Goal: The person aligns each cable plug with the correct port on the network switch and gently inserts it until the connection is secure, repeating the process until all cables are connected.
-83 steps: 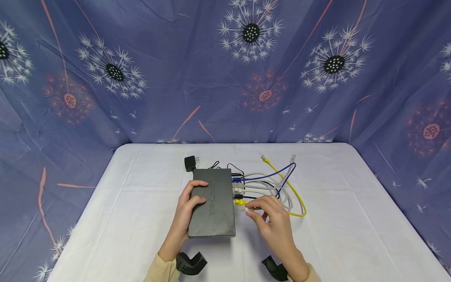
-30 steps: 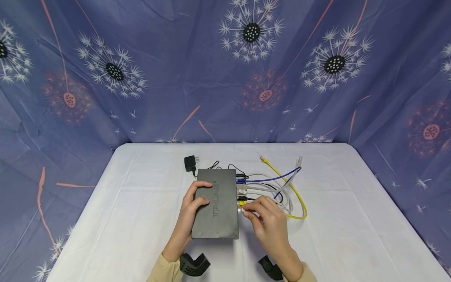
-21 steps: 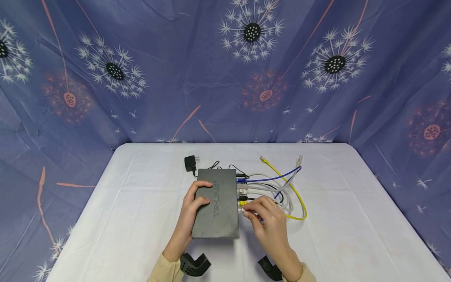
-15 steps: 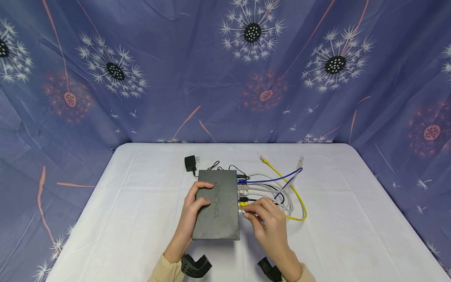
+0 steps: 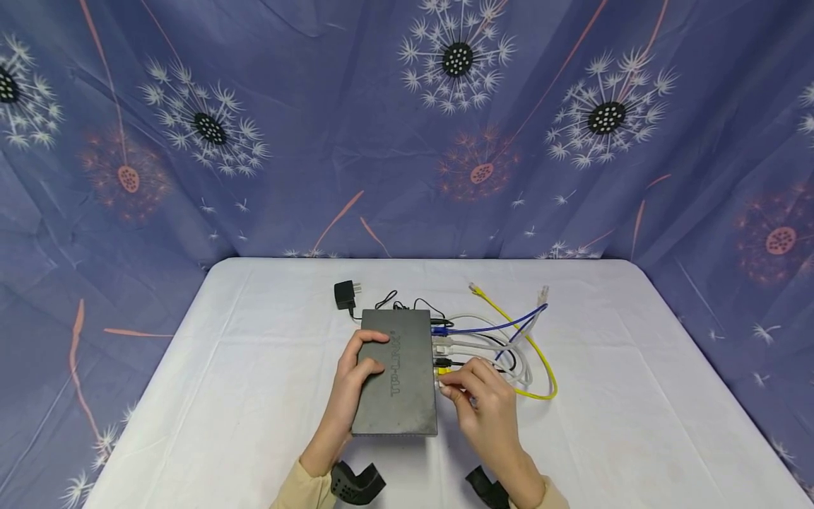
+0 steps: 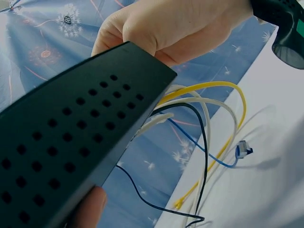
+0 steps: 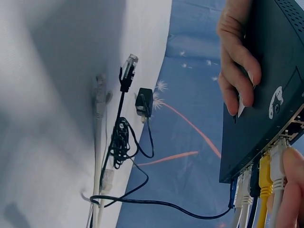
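My left hand [image 5: 348,382] grips a black TP-LINK network switch [image 5: 410,406] by its left side, thumb and forefinger on the top face; in the right wrist view its other fingers [image 7: 240,71] hold the underside. With thumb and fingertips my right hand [image 5: 486,403] pinches a light grey Ethernet plug [image 7: 277,164] at a port on the switch's right side. It sits beside a plugged-in yellow Ethernet plug [image 7: 265,173]. How deep the grey plug sits I cannot tell. Black, white and blue plugs [image 5: 440,331] fill ports farther along the row.
A black power adapter [image 5: 345,294] with a thin coiled cord [image 7: 121,140] lies behind the switch. Right of it, the cables loop over the white tabletop [image 5: 636,367], with a free yellow cable end [image 5: 474,288] and a clear plug [image 5: 543,293]. A patterned curtain [image 5: 381,127] hangs behind.
Held apart from the switch at first, the light grey plug is now at the port. The switch has shifted slightly right and toward me in my left hand's grip.
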Motion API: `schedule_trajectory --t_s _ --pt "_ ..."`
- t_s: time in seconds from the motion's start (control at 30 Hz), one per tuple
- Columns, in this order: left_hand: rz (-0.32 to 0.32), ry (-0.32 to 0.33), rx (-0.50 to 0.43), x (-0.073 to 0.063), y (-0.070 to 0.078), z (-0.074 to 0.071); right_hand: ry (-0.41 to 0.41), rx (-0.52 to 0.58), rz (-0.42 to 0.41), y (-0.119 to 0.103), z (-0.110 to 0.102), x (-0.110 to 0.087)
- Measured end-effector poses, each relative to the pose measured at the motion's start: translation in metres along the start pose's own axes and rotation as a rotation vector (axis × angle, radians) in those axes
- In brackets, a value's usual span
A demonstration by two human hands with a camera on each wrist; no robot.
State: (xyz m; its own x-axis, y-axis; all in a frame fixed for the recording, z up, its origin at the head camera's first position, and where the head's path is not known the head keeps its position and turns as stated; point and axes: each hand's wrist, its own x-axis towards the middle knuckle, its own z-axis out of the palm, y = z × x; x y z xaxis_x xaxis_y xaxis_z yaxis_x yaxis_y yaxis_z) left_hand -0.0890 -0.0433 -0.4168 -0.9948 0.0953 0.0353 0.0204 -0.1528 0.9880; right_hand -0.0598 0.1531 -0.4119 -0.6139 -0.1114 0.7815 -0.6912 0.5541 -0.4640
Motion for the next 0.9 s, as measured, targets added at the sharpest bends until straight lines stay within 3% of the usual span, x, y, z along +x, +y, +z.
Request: schedule_trajectory --t_s 0.37,0.63,0.9 --pt "-0.005 0.003 -0.002 0.002 -0.006 -0.002 -0.051 0.012 0.017 0.005 -0.001 -0.003" --pt "-0.012 0.020 -0.009 0.003 -0.015 -0.003 -0.133 0.063 0.100 0.011 -0.005 -0.010" --pt "-0.044 0.020 -0.015 0.001 -0.024 -0.004 -0.091 0.109 0.129 0.014 -0.010 -0.011"
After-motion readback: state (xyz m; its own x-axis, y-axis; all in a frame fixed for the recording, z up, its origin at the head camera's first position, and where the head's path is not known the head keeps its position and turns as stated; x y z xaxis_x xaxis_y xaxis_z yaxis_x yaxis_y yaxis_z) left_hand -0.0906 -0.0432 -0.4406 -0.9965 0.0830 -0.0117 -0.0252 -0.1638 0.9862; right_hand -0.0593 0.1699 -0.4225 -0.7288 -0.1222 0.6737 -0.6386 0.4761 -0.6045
